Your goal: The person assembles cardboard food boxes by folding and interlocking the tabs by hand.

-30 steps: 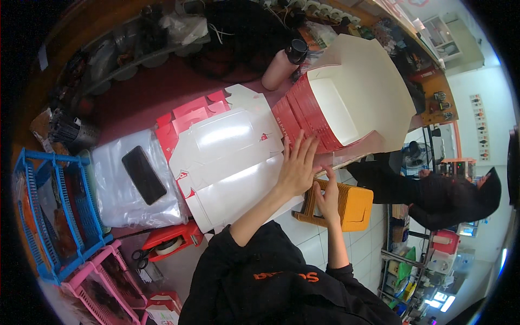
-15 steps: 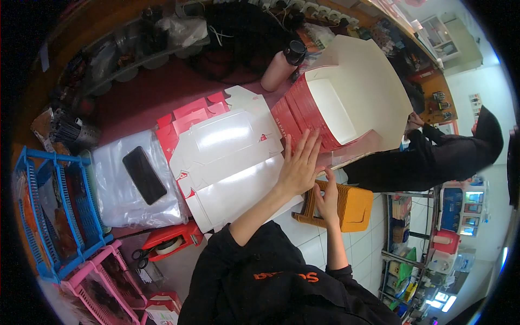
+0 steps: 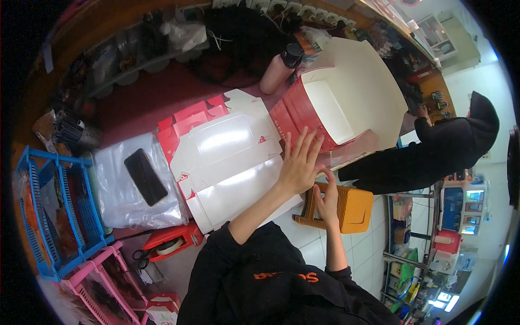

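Observation:
My left hand is spread open, palm down, at the table's front edge. Its fingertips reach the lower side of the nested red box trays. Just right of it, my right hand is raised at the edge with thumb and fingers apart; its fingertips come close to my left hand, and nothing shows in its grasp. Flat white-and-red box blanks lie stacked to the left of my left hand. A large cream-white box tray sits at the right end of the nested trays.
A phone rests on clear plastic bags. Nearby are a red tape dispenser, scissors, a blue rack and a pink basket. A pink bottle stands behind, a yellow stool below; a person is at right.
Both of my hands stay in nearly the same place and pose. The person at the right has shifted a little and leans lower. The whole view has moved slightly.

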`<state>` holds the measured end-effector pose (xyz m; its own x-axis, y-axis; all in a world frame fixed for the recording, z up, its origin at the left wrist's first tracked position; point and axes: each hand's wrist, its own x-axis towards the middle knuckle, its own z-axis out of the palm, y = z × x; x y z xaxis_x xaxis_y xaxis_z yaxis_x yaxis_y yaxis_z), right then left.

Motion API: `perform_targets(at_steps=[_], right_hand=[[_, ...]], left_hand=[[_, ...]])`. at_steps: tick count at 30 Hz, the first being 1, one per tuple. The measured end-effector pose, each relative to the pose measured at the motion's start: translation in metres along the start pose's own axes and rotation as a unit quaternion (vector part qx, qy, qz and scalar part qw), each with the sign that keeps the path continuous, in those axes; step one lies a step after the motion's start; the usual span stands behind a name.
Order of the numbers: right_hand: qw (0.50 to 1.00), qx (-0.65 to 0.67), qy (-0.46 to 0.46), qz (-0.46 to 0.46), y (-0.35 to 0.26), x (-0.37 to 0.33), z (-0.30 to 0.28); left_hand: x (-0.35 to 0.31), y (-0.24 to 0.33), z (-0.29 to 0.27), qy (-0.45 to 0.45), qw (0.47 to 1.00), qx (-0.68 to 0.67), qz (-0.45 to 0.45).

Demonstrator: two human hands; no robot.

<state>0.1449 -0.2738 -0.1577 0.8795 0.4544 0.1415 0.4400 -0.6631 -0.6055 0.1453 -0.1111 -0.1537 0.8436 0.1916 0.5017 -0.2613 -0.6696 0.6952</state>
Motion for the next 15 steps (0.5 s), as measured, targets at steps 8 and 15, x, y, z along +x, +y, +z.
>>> perform_targets(at_steps=[8,15], right_hand=[[0.999,0.012,0.036,-0.031,-0.005,0.002,-0.008],[0.994,0.05,0.095,-0.037,-0.028,0.011,-0.02]], left_hand=[[0.007,-0.003,-0.014,0.007,0.993,0.096,0.071],[-0.096,0.008,-0.019,-0.281,0.957,0.064,-0.033]])
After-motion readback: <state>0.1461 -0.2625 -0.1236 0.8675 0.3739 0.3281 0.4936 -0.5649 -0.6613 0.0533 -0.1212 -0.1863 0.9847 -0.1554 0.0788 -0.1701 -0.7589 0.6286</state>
